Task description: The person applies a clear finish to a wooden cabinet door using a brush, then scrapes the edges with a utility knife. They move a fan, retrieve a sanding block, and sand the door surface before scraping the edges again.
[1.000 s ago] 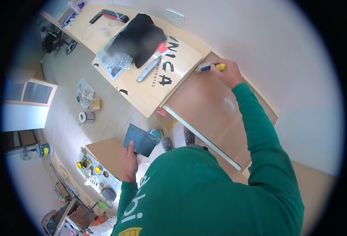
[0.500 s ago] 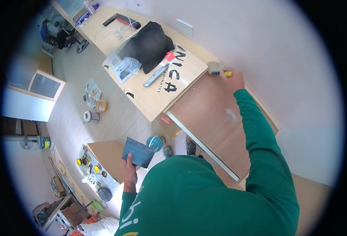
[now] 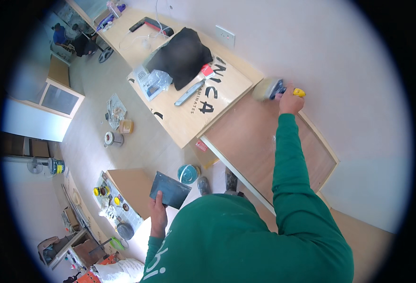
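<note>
Pinching a dark plate (image 3: 171, 188) in the left hand (image 3: 158, 211), thumb on top; gripping a wide yellow-handled brush (image 3: 268, 89) in the closed right hand (image 3: 290, 101), at the far end of the brown panel (image 3: 260, 137). With a teal bucket (image 3: 197, 175), too unclear inside to judge, left of the shoes (image 3: 203, 186); farther left, with a metal tin (image 3: 118, 139) beside an amber tub (image 3: 126, 126).

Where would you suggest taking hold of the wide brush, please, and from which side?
I'd take the brush by its yellow-ended handle, from the wearer's near side, where the right hand has its grip. In the picture the handle points right and the broad, pale bristles point left, so that hold likely leaves them free.
</note>
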Available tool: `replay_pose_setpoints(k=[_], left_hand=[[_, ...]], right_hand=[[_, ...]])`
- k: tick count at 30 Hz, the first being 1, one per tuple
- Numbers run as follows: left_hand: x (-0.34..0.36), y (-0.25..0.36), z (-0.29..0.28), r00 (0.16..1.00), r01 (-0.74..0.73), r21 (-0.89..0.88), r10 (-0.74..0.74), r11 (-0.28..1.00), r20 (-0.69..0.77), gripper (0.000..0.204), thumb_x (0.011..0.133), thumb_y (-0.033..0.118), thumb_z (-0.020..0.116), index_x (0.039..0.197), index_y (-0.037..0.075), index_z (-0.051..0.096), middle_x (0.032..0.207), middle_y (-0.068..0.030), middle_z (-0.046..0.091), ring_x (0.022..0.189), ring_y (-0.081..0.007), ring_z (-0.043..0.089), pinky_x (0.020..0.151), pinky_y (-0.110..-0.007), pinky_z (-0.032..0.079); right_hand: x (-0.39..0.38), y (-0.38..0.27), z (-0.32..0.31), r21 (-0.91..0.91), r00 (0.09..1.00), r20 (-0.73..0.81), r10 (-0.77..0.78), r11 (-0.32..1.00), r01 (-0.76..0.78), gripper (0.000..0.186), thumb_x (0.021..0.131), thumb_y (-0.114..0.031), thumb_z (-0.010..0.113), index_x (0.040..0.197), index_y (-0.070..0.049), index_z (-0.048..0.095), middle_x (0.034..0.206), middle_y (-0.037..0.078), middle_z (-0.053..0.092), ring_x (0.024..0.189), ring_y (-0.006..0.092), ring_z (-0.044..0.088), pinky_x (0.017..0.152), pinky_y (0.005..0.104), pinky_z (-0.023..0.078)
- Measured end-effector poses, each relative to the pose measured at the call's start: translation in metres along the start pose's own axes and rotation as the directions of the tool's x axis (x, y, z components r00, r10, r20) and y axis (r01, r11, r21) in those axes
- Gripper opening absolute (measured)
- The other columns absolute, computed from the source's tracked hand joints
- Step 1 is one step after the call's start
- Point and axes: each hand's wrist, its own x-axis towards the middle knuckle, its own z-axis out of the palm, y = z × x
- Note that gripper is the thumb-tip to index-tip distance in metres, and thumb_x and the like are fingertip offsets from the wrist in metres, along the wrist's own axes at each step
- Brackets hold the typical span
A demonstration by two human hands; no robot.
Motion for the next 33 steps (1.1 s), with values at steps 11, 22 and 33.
replay_pose_setpoints(k=[11, 22, 33], left_hand=[[0.01, -0.004, 0.006, 0.996, 0.055, 0.086, -0.061, 0.995, 0.067, 0.033, 0.11, 0.034, 0.054, 0.122, 0.004, 0.063, 0.108, -0.0033, 0.069, 0.093, -0.0117, 0.066, 0.077, -0.029, 0.054], [0.014, 0.003, 0.01, 0.993, 0.038, 0.16, -0.055, 0.986, 0.102, 0.036, 0.112, 0.031, 0.052, 0.126, 0.0, 0.062, 0.116, -0.0072, 0.07, 0.101, -0.0156, 0.068, 0.085, -0.033, 0.057], [0.01, -0.015, 0.012, 0.996, 0.047, 0.074, -0.052, 0.996, 0.065, 0.034, 0.11, 0.033, 0.056, 0.115, 0.001, 0.066, 0.098, -0.004, 0.07, 0.084, -0.0112, 0.067, 0.075, -0.028, 0.055]], right_hand=[[-0.007, 0.033, 0.004, 0.035, 0.995, 0.067, 0.073, 0.996, -0.076, 0.042, 0.097, -0.032, 0.069, 0.095, 0.009, 0.063, 0.076, 0.018, 0.073, 0.056, 0.0239, 0.073, 0.049, 0.0334, 0.059], [-0.014, 0.0, 0.008, -0.172, 0.952, 0.294, 0.087, 0.984, -0.037, 0.051, 0.097, -0.039, 0.067, 0.083, 0.01, 0.06, 0.069, 0.019, 0.07, 0.055, 0.0253, 0.072, 0.052, 0.0369, 0.059], [-0.008, -0.01, -0.021, -0.133, 0.941, 0.326, 0.094, 0.99, -0.052, 0.041, 0.098, -0.029, 0.066, 0.097, 0.011, 0.062, 0.078, 0.015, 0.073, 0.055, 0.0246, 0.071, 0.054, 0.0338, 0.06]])
